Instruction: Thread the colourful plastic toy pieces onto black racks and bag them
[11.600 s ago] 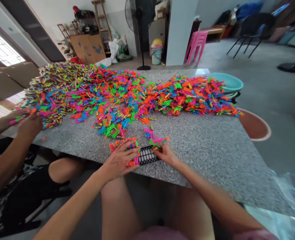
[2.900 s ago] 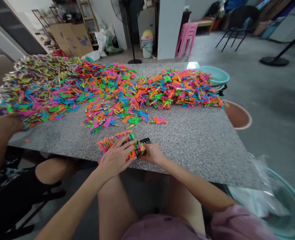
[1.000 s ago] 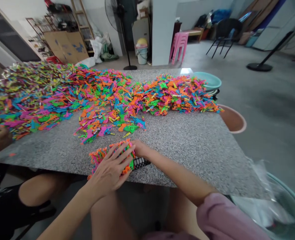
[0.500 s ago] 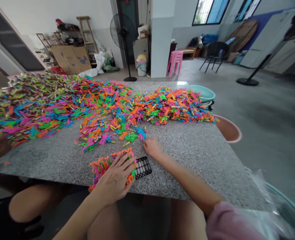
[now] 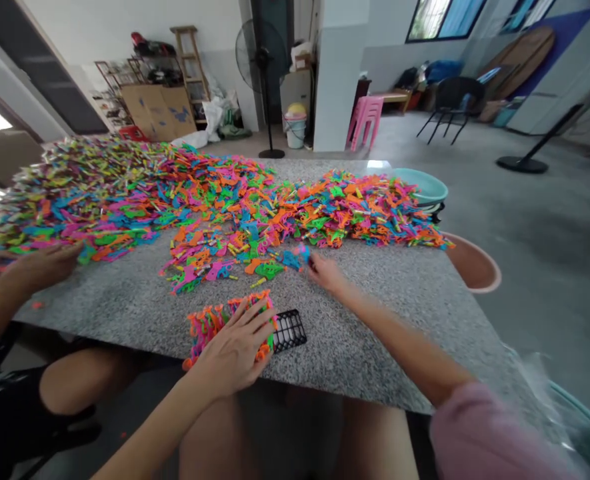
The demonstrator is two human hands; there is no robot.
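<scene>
My left hand (image 5: 235,347) lies flat, fingers stretched out, over a row of small plastic toy guns (image 5: 215,320) in orange, pink and green. They stand packed side by side in a black grid rack (image 5: 291,330), whose bare cells show at the right end. My right hand (image 5: 326,272) is at the near edge of the loose toys, its fingers pinched on a blue toy gun (image 5: 303,252) with some pink by it; motion smears it. Just left lie a green toy gun (image 5: 269,269) and several other loose ones.
A long heap of coloured toy guns (image 5: 355,210) covers the back of the speckled stone table (image 5: 385,287). At the left, a co-worker's hands (image 5: 55,263) are by the heap. A turquoise basin (image 5: 422,185) and a pink basin (image 5: 475,263) stand beyond the right edge.
My right hand has moved slightly away from me and right, and a blue toy gun now shows at its fingertips. My left hand stays on the row. The co-worker's hands have come further into view.
</scene>
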